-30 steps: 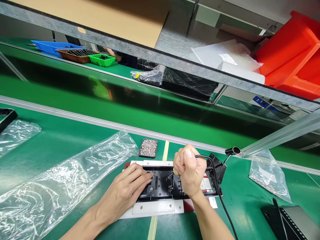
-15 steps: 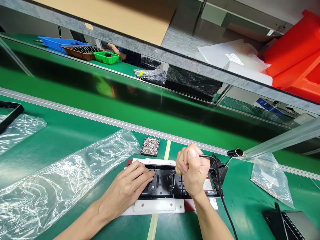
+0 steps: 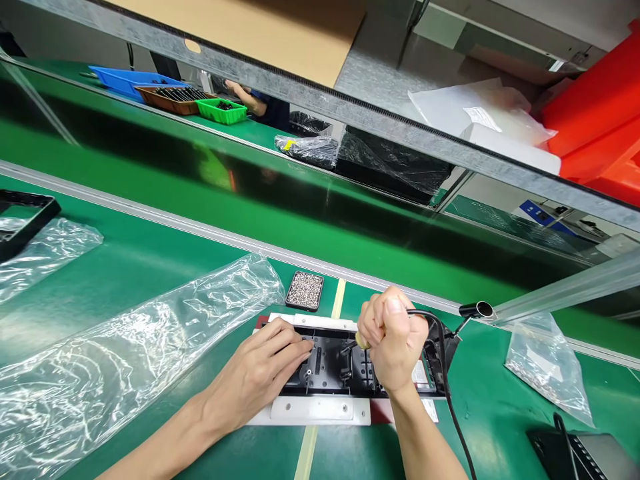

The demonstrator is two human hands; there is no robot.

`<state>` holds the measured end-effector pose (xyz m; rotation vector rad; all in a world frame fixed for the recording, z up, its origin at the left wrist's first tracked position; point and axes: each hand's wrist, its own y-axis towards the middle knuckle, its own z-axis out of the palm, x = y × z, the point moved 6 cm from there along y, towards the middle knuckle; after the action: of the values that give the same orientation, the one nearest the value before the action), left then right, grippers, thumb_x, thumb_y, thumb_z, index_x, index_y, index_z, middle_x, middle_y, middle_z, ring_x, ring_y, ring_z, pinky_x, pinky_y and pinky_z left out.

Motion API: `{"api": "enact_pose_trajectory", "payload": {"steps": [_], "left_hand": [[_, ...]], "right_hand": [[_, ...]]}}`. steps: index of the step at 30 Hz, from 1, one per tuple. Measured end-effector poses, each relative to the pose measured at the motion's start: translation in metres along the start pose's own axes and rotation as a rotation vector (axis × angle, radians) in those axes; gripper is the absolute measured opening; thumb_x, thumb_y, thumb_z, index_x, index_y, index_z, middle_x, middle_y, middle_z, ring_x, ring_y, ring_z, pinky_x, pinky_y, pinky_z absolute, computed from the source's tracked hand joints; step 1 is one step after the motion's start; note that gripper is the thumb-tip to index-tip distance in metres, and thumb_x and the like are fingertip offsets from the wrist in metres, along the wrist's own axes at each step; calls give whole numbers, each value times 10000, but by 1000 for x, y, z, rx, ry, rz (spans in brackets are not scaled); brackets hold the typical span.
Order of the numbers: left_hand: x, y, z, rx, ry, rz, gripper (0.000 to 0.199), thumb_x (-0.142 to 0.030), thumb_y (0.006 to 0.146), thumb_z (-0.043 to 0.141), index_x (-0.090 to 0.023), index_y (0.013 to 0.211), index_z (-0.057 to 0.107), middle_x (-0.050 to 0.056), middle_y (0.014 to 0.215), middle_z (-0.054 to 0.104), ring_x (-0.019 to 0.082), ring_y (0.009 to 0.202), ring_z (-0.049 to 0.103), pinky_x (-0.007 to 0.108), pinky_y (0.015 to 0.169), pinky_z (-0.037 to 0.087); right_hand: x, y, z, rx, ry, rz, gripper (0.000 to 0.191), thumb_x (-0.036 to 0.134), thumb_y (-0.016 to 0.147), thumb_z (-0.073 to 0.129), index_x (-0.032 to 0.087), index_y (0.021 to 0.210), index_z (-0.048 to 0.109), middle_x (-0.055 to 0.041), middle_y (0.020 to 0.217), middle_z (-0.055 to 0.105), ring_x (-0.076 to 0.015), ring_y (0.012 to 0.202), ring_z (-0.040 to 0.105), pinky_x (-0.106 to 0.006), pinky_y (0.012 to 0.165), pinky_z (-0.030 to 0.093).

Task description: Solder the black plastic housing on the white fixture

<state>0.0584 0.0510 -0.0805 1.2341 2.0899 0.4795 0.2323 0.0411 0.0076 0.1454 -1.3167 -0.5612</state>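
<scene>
A black plastic housing [image 3: 327, 363] lies open side up in a white fixture [image 3: 320, 412]. My left hand [image 3: 273, 353] rests flat over the housing's left end, its fingers stretched out and touching it. My right hand [image 3: 393, 333] is closed in a fist around a corded soldering iron [image 3: 361, 341] with a yellowish collar. The iron's metal tip points left, down into the middle of the housing. Most of its handle is hidden by my fingers. Behind the housing sits a small black tray [image 3: 287, 301] full of tiny metal parts.
The iron's black cable [image 3: 443, 347] runs past my right wrist. A tube-shaped iron holder [image 3: 477, 310] stands at the right. Clear plastic bags [image 3: 150, 347] cover the left side, with a black frame [image 3: 30, 223] on one. A metal shelf [image 3: 300, 93] hangs overhead; a co-worker's arm [image 3: 250, 100] shows beyond.
The view has shifted slightly, so most things appear a little to the right. Both hands keep the same pose, and the iron stays over the same part of the housing.
</scene>
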Motion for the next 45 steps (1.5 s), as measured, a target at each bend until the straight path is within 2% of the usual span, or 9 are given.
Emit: {"api": "enact_pose_trajectory", "payload": {"steps": [12,28,45], "left_hand": [[-1,1,-2,-21,35,18,282,-109,905,640,-194,1173,659,10,971,631,89,969,510,263,870,461],[-1,2,-3,-33,17,10,245,-108,908,633,-180,1141,650,9,945,605,92,949,472,255,806,415],[-1,2,-3,-48,9,0,240,-110,905,641,-178,1136,655,5,934,603,90,942,466,250,795,397]], "right_hand": [[0,-1,-2,-2,-31,6,444,370,1016,530,172,665,345,42,516,271,-64,438,270,-162,381,221],[3,2,-2,-52,-55,-4,447,352,1003,530,159,641,352,43,498,271,-53,420,277,-151,376,254],[6,4,-2,-38,-68,-16,434,329,1004,516,152,644,351,46,493,277,-50,417,281,-153,381,281]]}}
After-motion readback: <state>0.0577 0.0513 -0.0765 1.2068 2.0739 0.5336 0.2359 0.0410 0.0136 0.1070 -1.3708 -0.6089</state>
